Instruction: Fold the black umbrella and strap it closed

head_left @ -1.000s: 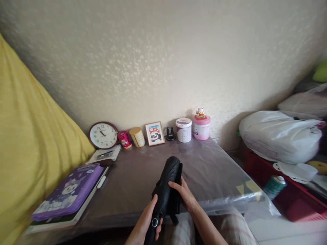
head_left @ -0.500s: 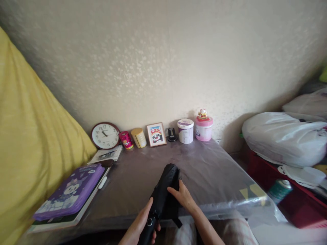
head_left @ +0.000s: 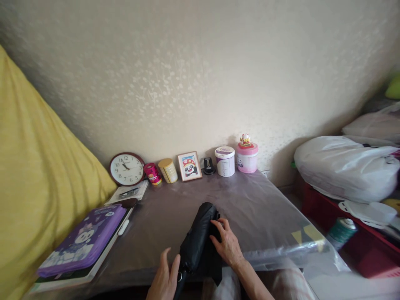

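Observation:
A folded black umbrella (head_left: 198,237) lies slantwise over the front part of the table, its handle toward me and its top pointing away. Loose black fabric hangs from its right side over the table's front edge. My left hand (head_left: 164,275) is beside the handle, thumb and fingers spread apart; part of the handle is hidden by it. My right hand (head_left: 227,243) is at the umbrella's upper right side, with fingers and thumb bent onto the black fabric there.
Along the wall stand a clock (head_left: 127,168), a pink can (head_left: 153,173), a yellow-lidded container (head_left: 168,171), a panda picture frame (head_left: 190,166) and two lidded tubs (head_left: 225,162). A purple case (head_left: 83,239) rests at left. White bags (head_left: 345,166) and a red bin (head_left: 359,254) are right.
My left hand has loosened from around the handle and spread its fingers. My right hand has turned, its fingers now bent onto the fabric. The view has shifted slightly.

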Motion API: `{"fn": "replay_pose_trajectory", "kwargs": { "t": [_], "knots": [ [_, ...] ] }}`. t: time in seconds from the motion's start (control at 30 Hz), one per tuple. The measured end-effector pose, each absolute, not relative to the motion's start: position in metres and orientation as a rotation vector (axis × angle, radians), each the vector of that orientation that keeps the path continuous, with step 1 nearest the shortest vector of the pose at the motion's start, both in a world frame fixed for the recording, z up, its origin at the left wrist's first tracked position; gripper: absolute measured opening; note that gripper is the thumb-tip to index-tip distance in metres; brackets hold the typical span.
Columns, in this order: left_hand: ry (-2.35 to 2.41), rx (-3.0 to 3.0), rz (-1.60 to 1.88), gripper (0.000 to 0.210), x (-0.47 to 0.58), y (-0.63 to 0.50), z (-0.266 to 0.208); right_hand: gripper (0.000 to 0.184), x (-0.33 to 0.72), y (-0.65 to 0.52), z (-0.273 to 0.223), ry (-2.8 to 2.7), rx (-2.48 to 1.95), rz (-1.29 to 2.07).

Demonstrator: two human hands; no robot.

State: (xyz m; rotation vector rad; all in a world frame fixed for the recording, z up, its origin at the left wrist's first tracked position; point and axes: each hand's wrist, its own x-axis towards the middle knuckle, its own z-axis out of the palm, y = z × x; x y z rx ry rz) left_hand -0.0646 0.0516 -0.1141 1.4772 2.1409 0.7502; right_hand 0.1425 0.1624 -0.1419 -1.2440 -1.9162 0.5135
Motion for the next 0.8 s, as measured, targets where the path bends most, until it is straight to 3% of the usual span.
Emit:
{"fn": "replay_pose_trajectory", "kwargs": {
  "t": [0.3, 0.4, 0.8],
  "knots": [
    [2.284, 2.444, 0.603, 0.064, -0.043, 0.049, -0.147, 0.03, 0.147, 0.167, -0.149, -1.817, -1.187, 0.497],
    [2.321, 2.426, 0.538, 0.069, -0.047, 0.053, -0.152, 0.024, 0.162, 0.172, -0.144, -1.769, -1.208, 0.536],
    [2.197, 2.013, 0.677, 0.052, -0.08, 0.067, -0.147, 0.022, 0.216, 0.193, -0.145, -1.657, -1.276, 0.517]
  ]
}}
